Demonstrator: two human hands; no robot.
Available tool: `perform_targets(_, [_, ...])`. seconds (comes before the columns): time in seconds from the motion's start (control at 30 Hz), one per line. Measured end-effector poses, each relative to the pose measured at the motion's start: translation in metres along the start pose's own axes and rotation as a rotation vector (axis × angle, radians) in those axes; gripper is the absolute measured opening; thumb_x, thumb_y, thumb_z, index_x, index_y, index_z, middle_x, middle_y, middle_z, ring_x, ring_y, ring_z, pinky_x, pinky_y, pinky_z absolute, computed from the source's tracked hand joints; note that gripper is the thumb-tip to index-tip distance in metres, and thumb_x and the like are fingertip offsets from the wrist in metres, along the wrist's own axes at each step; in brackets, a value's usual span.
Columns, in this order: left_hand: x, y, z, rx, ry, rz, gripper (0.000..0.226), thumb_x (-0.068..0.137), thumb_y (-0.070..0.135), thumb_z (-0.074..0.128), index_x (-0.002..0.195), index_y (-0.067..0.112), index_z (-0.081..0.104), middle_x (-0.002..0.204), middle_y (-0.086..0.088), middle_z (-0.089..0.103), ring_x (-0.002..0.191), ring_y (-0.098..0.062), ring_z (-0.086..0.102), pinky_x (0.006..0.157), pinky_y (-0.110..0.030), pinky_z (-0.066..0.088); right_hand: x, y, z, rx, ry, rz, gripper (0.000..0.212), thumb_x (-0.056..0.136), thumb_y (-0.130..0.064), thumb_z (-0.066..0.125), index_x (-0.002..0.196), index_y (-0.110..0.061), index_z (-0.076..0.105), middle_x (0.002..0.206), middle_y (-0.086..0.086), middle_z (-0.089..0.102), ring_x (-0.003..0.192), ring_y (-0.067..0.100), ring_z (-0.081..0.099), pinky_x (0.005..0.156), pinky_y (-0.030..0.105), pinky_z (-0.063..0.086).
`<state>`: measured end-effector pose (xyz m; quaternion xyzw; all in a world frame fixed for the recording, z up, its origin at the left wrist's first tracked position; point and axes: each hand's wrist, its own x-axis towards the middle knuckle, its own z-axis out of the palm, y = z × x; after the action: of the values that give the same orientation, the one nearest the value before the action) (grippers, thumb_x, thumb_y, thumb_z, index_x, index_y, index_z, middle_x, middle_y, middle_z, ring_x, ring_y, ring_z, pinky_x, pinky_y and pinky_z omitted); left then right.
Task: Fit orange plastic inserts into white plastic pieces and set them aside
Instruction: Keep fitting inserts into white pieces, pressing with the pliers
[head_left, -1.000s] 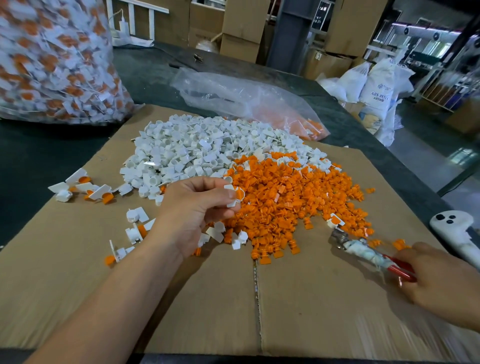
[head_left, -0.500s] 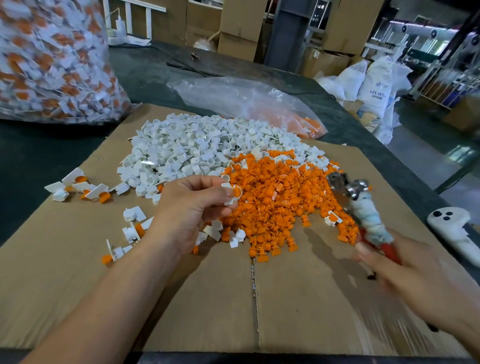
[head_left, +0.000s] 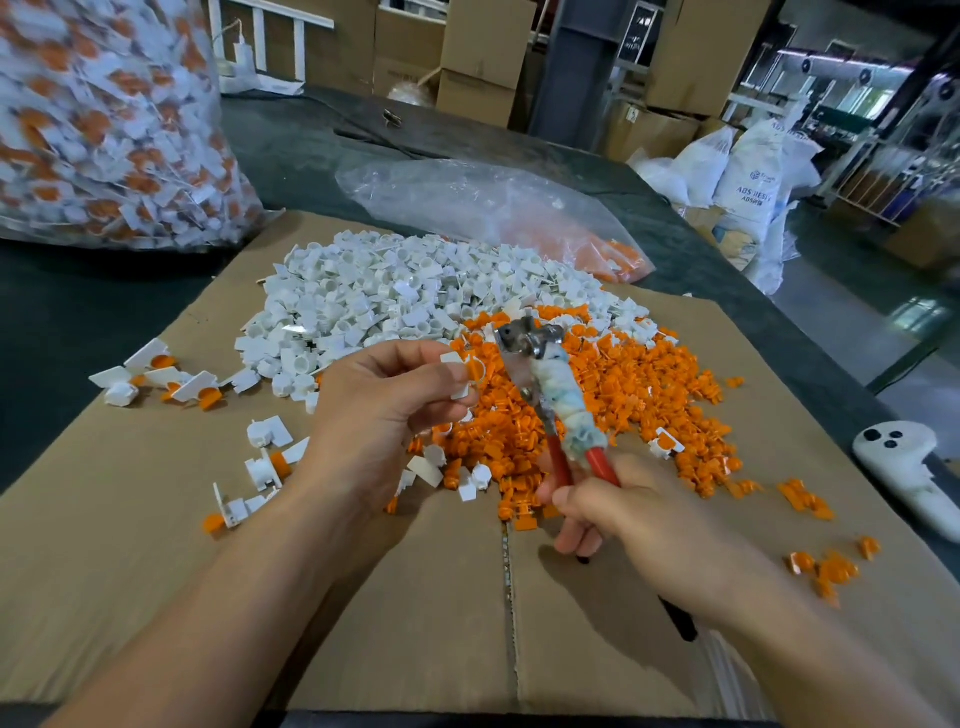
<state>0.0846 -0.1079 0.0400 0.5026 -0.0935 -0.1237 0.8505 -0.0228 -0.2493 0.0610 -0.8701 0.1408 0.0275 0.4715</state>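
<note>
Head view of a cardboard sheet (head_left: 130, 545) laid on a dark tabletop (head_left: 78, 301).

Off the sheet's far left corner stands a large clear bag (head_left: 104, 119) packed with white-and-orange parts. Along the sheet's left edge lies a small cluster of assembled pieces (head_left: 156, 376), white with orange showing. A second cluster (head_left: 265, 457) lies nearer the middle, just beside the left wrist.

On the far half of the sheet, left of centre, is a heap of white plastic pieces (head_left: 374, 296). On its right it touches a heap of orange inserts (head_left: 623, 395), which spreads toward the right edge.

At centre, the left hand (head_left: 379, 410) has its fingers curled, with thumb and fingertips pinching a white piece (head_left: 465, 371). Orange shows in the piece's round end, and it is held above the place where the two heaps meet.

Just to its right are the pliers (head_left: 550, 395), metal head uppermost and close to the held piece; contact cannot be told. The handles are red, and pale cloth is wound around them below the head. The right hand (head_left: 639, 514) grips the handles with its fingers wrapped round them, above the near middle of the sheet.

At the far edge lies a slack plastic bag (head_left: 493, 213) holding some orange parts. Stray inserts (head_left: 826, 566) lie toward the near right corner. A white controller (head_left: 904, 462) rests at the tabletop's right edge.
</note>
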Motion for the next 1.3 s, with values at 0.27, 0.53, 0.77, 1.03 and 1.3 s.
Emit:
perform_targets(0.27, [0.009,0.006,0.022,-0.050,0.010,0.023,0.024,0.073,-0.010,0.064,0.060,0.010,0.066,0.051,-0.002,0.063,0.047,-0.012,0.062,0.045,-0.015,0.048,0.006,-0.002,-0.007,-0.029,-0.081,0.031,0.034,0.057,-0.039,0.049,0.085,-0.019,0.053,0.084,0.006,0.068,0.076,0.019,0.066,0.076,0.037,0.051])
perform_targets(0.53, [0.008,-0.002,0.028,-0.045,0.000,0.043,0.018,0.075,-0.010,0.063,0.068,0.006,0.063,0.051,0.000,0.063,0.048,-0.011,0.062,0.047,-0.015,0.048,0.000,-0.005,-0.012,-0.055,-0.061,0.065,0.032,0.062,-0.033,0.052,0.080,-0.006,0.054,0.082,0.011,0.063,0.082,0.023,0.064,0.083,0.041,0.050])
perform_targets(0.77, [0.007,-0.006,0.023,-0.061,0.028,0.110,0.016,0.072,-0.007,0.066,0.068,0.009,0.065,0.056,0.002,0.065,0.050,-0.012,0.063,0.049,-0.017,0.050,0.000,-0.004,-0.009,-0.308,0.060,-0.026,0.030,0.079,-0.024,0.057,0.091,0.003,0.049,0.080,0.009,0.045,0.076,0.028,0.047,0.067,0.039,0.038])
perform_targets(1.03, [0.007,-0.008,0.020,-0.060,0.004,0.110,0.015,0.069,-0.004,0.067,0.066,0.011,0.066,0.055,-0.001,0.065,0.048,-0.012,0.062,0.047,-0.018,0.050,0.001,0.002,-0.005,-0.429,0.113,-0.117,0.012,0.086,-0.020,0.051,0.085,-0.008,0.048,0.081,0.004,0.047,0.077,0.009,0.042,0.061,0.026,0.033])
perform_targets(1.3, [0.004,-0.010,0.020,-0.030,-0.082,0.135,0.010,0.058,0.011,0.070,0.060,0.020,0.072,0.057,0.002,0.066,0.051,-0.011,0.063,0.051,-0.019,0.051,-0.003,0.012,-0.011,-0.625,0.142,-0.191,0.013,0.085,-0.032,0.046,0.076,-0.031,0.037,0.084,-0.008,0.043,0.085,0.008,0.035,0.068,0.028,0.031])
